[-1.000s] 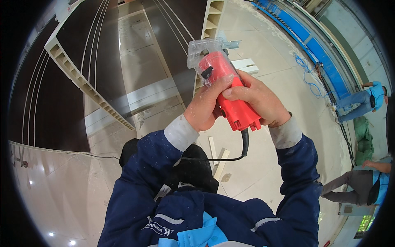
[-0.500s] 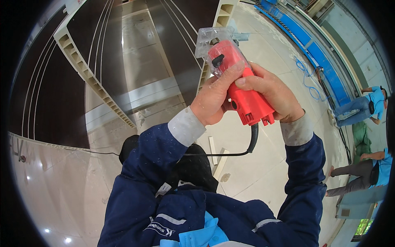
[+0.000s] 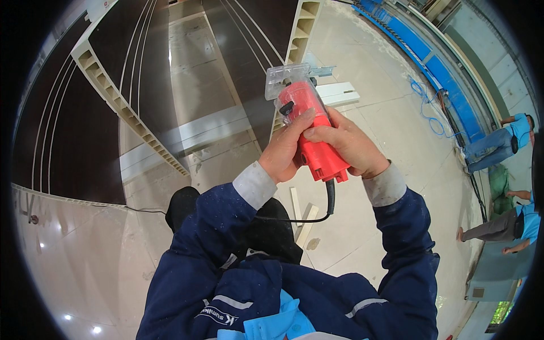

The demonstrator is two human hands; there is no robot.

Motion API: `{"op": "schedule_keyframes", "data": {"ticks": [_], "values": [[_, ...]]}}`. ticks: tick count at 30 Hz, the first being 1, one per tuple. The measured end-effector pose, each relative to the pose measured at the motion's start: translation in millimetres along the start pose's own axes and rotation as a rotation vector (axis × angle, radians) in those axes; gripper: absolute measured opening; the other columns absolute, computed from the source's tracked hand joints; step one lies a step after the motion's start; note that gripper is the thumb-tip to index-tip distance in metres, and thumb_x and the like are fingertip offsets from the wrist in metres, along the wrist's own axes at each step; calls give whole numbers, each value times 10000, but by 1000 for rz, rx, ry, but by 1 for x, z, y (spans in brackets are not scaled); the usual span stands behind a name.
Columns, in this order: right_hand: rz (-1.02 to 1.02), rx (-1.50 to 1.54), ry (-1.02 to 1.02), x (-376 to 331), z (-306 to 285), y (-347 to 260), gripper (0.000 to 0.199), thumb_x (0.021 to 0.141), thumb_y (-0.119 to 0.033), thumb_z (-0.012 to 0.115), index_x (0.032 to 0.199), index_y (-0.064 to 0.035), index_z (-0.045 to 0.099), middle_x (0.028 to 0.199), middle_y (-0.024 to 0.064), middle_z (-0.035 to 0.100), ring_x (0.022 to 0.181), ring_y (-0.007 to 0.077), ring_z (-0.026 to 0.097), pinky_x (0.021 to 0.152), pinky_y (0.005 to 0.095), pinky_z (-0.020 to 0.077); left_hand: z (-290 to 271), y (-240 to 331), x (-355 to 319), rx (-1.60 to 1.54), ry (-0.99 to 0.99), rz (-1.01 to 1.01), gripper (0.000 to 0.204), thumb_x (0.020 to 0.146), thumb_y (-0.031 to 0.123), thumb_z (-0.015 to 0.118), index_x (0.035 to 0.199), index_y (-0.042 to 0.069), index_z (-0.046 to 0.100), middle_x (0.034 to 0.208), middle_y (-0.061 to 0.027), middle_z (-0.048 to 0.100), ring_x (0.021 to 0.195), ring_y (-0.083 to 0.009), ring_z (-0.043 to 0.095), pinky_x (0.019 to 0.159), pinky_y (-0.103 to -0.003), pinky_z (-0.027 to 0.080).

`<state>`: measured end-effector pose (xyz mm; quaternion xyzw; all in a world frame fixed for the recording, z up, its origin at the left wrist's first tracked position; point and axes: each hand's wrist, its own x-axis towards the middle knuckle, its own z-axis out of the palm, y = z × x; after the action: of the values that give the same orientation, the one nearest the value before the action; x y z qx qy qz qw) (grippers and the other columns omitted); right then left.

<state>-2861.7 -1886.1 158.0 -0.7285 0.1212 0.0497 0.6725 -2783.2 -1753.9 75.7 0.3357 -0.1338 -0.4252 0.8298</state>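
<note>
Both hands hold a red trim router (image 3: 301, 96) with a clear plastic base and a black knob. My left hand (image 3: 281, 152) wraps its left side, thumb lying along the body. My right hand (image 3: 356, 146) grips the other side, its thumb across the top near the left thumb. The clear base (image 3: 277, 76) points away from me, beside the end of a dark panel's hollow cream edge (image 3: 301, 37). Whether it touches that edge I cannot tell. From the router's rear a black cord (image 3: 330, 198) curves down and runs left past my knees.
Large dark panels (image 3: 150, 62) with pale grooves and hollow edges stand at left. A white notched piece (image 3: 338, 93) lies beyond the router. Pale strips (image 3: 306, 224) lie on the tiled floor by my knees. Blue machinery (image 3: 430, 68), a blue hose (image 3: 422, 102) and two people (image 3: 498, 147) are at right.
My hands have brought the router slightly toward the left, its base lower in view and nearer me. The white notched piece now shows beyond it. Both hands keep their hold.
</note>
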Motion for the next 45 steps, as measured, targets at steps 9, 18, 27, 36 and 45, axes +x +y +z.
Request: {"op": "schedule_keyframes", "data": {"ticks": [9, 18, 27, 36, 45], "values": [[-62, 68, -22, 30, -3, 79, 664, 863, -201, 742, 1430, 12, 471, 1188, 146, 656, 1010, 206, 673, 849, 332, 579, -52, -48, 13, -42, 56, -73, 545, 978, 487, 679, 1354, 107, 572, 1262, -67, 650, 1141, -207, 662, 960, -430, 576], [-120, 59, 9, 29, -5, 106, 718, 836, -176, 762, 1461, -7, 452, 1206, 138, 646, 1068, 224, 652, 943, 355, 548, -69, -65, 15, -17, 62, -139, 527, 1000, 446, 649, 1361, 69, 575, 1269, -85, 661, 1157, -223, 660, 1013, -411, 543], [-225, 207, 192, -73, -1, 171, 943, 788, -75, 749, 1610, -9, 292, 1431, 127, 541, 1299, 218, 551, 1103, 363, 445, -27, -91, -39, 699, -196, 79, 494, 994, 334, 728, 1366, 49, 571, 1221, -56, 658, 1109, -149, 628, 986, -337, 524], [-241, 329, 302, -93, 13, 220, 979, 782, -76, 760, 1623, -8, 264, 1459, 135, 518, 1320, 232, 541, 1111, 370, 440, -35, -121, -43, 518, -228, -249, 488, 967, 307, 775, 1329, 38, 588, 1185, -55, 669, 1093, -145, 634, 968, -331, 530], [-240, 219, 124, -77, 41, 221, 1036, 744, -96, 815, 1611, -10, 255, 1445, 162, 524, 1323, 267, 539, 1111, 396, 442, -66, -119, -72, 762, -68, 45, 633, 845, 386, 860, 1325, 51, 619, 1211, -83, 696, 1136, -188, 640, 998, -375, 516]]}}
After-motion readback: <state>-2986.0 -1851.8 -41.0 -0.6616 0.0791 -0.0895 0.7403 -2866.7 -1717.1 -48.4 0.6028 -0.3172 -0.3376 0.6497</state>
